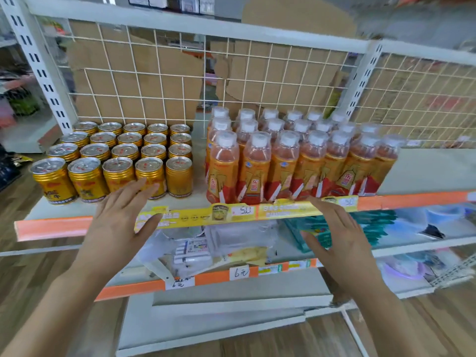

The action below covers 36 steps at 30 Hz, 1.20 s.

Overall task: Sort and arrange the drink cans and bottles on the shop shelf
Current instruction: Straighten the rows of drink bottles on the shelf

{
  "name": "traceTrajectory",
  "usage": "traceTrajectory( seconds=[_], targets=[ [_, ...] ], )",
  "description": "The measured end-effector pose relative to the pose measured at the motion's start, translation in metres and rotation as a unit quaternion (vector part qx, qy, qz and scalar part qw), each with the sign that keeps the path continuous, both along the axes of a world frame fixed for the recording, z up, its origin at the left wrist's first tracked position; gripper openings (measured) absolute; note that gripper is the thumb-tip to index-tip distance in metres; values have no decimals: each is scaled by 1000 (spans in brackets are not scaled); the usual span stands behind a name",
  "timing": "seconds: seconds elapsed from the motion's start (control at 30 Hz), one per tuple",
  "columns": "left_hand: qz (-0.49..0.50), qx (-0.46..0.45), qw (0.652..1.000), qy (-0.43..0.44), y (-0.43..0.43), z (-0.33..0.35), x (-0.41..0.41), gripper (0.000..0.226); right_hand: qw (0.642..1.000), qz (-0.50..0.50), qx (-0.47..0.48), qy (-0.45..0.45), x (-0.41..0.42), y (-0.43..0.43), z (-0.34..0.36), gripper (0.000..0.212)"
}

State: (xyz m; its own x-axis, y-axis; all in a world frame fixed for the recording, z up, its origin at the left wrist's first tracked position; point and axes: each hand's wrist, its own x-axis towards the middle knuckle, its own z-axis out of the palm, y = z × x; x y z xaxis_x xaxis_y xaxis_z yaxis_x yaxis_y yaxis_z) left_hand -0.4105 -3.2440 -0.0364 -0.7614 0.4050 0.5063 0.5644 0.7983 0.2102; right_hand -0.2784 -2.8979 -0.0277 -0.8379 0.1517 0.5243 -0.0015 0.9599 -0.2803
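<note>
Several gold drink cans (118,155) stand in neat rows on the left of the white shop shelf (425,171). To their right, several orange bottles (283,161) with white caps stand packed in rows. My left hand (121,222) hovers with straight fingers just in front of the front row of cans, its fingertips near them. Over the shelf's front edge, below the bottles, my right hand (340,238) is spread flat. Neither hand holds anything.
A white wire grid (159,73) with cardboard behind it backs the shelf. A yellow price strip (221,215) runs along the front edge. Lower shelves (231,274) hold plastic-wrapped goods and price tags. The shelf's right part is bare.
</note>
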Motion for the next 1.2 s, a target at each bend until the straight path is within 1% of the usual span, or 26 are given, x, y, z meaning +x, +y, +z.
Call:
traceTrajectory(
  seconds=[0.13, 0.27, 0.4, 0.47, 0.53, 0.6, 0.73, 0.87, 1.0, 1.1, 1.2],
  targets=[
    [21, 8, 1000, 6, 24, 4, 16, 64, 1000, -8, 16, 23, 14, 30, 4, 49],
    [24, -1, 1000, -5, 39, 10, 16, 63, 999, -13, 18, 32, 19, 56, 7, 48],
    [39, 6, 999, 8, 55, 18, 5, 50, 999, -19, 21, 21, 9, 76, 11, 53],
    [40, 5, 999, 12, 62, 23, -6, 50, 999, -20, 20, 20, -3, 84, 15, 54],
    [32, -3, 999, 13, 67, 28, -22, 56, 999, -19, 21, 20, -18, 90, 19, 53],
    [25, 5, 1000, 8, 74, 32, -41, 60, 999, -20, 30, 23, -35, 96, 24, 53],
    [9, 31, 999, 7, 90, 43, -87, 57, 999, -10, 30, 27, -81, 105, 40, 56],
    [-7, 59, 998, -5, 101, 57, -133, 59, 998, 7, 43, 38, -138, 106, 62, 54],
    [-38, 71, 996, -27, 107, 72, -176, 62, 997, 42, 45, 48, -196, 97, 85, 51],
    [-56, 74, 995, -27, 112, 82, -208, 64, 995, 80, 51, 39, -238, 88, 102, 53],
    [-74, 78, 994, -38, 122, 89, -235, 65, 990, 130, 48, 19, -277, 79, 118, 49]
  ],
)
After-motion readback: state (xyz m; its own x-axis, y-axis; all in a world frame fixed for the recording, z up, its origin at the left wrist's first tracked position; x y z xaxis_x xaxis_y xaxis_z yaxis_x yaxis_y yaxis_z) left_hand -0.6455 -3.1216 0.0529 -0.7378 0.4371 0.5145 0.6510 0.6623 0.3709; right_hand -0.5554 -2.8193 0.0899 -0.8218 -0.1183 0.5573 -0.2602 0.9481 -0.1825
